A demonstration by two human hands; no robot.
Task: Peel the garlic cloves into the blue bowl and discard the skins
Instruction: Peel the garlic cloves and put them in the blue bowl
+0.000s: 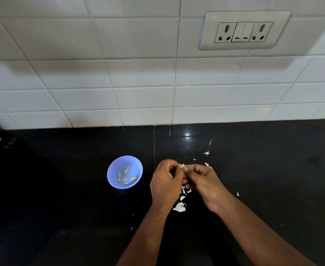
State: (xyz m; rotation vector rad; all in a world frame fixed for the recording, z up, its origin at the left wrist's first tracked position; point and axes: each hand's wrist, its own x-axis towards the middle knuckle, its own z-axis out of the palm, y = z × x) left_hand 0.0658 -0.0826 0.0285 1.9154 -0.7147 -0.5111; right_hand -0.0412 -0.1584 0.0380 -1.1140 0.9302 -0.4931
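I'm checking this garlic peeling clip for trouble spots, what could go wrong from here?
1. The garlic clove is pinched above the counter, beside the blue bowl, not over it; if it slips, it likely lands among the skins.
2. Skins lie scattered around both the left hand and right hand, some far off, so a few may be missed at discarding.

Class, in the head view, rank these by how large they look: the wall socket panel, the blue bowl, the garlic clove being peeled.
1. Wall socket panel
2. Blue bowl
3. Garlic clove, mostly hidden by fingers

The panel is farther off, so true sizes are unsure.
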